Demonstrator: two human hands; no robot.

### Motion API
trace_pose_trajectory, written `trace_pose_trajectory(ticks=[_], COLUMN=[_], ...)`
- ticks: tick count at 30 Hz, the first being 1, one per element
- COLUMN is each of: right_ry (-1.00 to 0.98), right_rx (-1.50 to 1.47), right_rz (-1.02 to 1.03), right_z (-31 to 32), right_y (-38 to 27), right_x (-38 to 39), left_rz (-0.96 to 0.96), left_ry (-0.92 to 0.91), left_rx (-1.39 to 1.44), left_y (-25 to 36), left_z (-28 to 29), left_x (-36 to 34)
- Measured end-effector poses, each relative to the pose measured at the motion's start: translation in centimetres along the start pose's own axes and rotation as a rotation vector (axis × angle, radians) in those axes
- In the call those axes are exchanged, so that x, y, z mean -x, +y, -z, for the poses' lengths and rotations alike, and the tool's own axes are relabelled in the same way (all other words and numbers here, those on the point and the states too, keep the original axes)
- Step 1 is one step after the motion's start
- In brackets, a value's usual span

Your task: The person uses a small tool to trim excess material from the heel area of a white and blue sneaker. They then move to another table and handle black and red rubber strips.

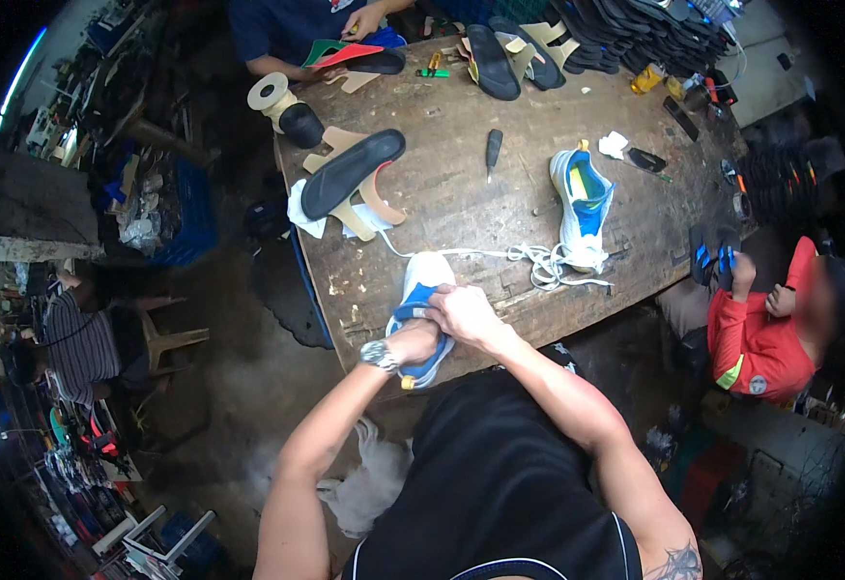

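Note:
A white and blue sneaker (428, 267) lies at the table's near edge, its toe pointing away from me. My left hand (415, 340), with a watch at the wrist, reaches down into its opening; the fingers are hidden inside. At the blue tongue, my right hand (464, 311) is closed in a pinch on the upper. The matching sneaker (582, 205) stands farther right with a yellow and blue inside. A white shoelace (546, 266) lies in loops beside that second sneaker and stretches left past the toe of the first.
A screwdriver (493, 153) lies mid-table. Black sandal soles with tan straps (355, 174) are at the left, by a thread spool (270, 95). More sandals (493, 63) and a pile of soles (635, 39) fill the back. People sit across, at right and at far left.

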State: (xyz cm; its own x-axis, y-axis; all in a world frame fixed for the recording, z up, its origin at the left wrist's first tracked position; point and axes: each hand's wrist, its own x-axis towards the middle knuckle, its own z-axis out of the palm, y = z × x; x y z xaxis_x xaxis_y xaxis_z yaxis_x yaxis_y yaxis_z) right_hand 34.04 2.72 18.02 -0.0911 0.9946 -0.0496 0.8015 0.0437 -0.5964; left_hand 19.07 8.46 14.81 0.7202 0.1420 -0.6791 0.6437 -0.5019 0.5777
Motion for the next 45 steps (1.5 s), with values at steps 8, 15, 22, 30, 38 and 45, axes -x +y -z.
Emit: trace_pose_trajectory(ticks=[8,15,22,30,38,45], right_ry=[-0.236,-0.34,-0.332,-0.274,-0.244,-0.213], right_rx=[-0.269,-0.839,-1.124,-1.17,-1.028,-0.948], right_rz=[-0.149,-0.155,-0.119,-0.179,-0.148,-0.125], right_z=[1.3,7.8,13.6,16.1,18.7,19.9], right_y=[0.2,0.4,-0.9,-1.9,-4.4,-6.6], right_x=[-1.6,-5.4,-7.7,-8.3,-7.0,-5.3], left_rz=[0.073,0.146,-0.458,-0.79,-0.845,-0.574], left_ry=[0.216,0.61,0.375,-0.051,0.011,0.423], left_rx=[1.051,1.538,1.929,2.033,2.043,1.86], left_y=[-5.7,-6.6,0.1,5.2,7.0,10.8], left_z=[4.8,1.3,0.5,4.0,4.6,4.6], left_x=[12.9,7.2,4.5,7.2,8.4,11.0])
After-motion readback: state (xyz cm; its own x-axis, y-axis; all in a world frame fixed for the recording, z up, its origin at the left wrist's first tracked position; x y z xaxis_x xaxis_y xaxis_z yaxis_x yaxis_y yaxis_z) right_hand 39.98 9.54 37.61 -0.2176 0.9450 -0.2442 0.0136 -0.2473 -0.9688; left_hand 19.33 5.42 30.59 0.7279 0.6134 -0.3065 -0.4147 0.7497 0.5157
